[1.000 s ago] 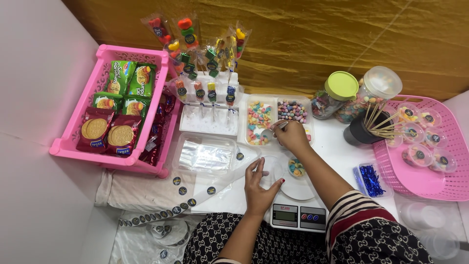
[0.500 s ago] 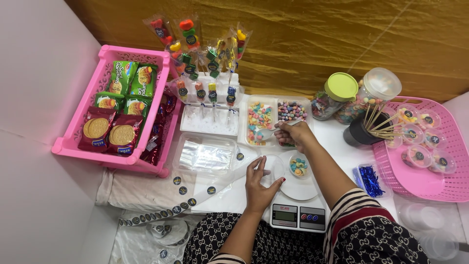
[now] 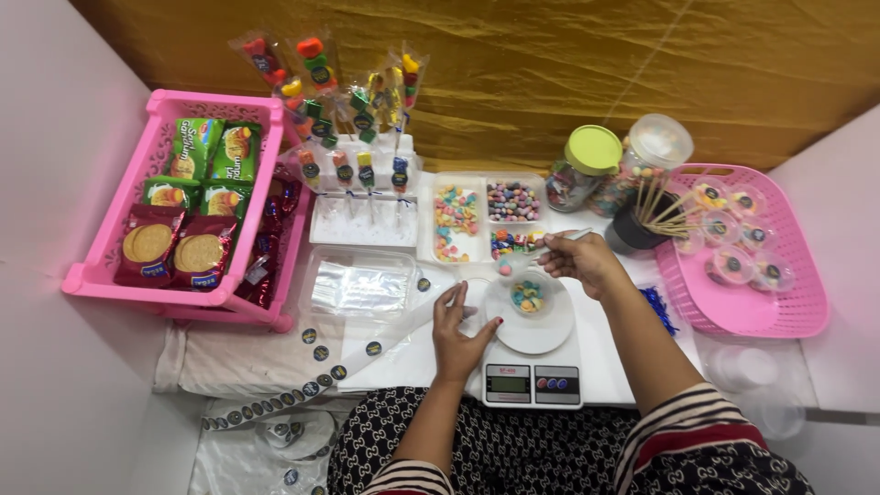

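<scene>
Head view: right hand [image 3: 587,263] clamped on spoon [image 3: 541,249] carrying candy just above small cup [image 3: 527,296] on scale [image 3: 532,353]. Left hand [image 3: 458,335] flat on bench [image 3: 605,362], fingers spread beside a clear lid [image 3: 474,295].

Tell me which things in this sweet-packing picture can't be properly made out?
- Scale display: too small to read, head view.
- Spoon bowl: blurred; how many candies it carries is unclear; right hand covers its handle.
- Clear lid under left hand: transparent, edge hard to trace.
- Empty cups: faint against the white table.
</scene>
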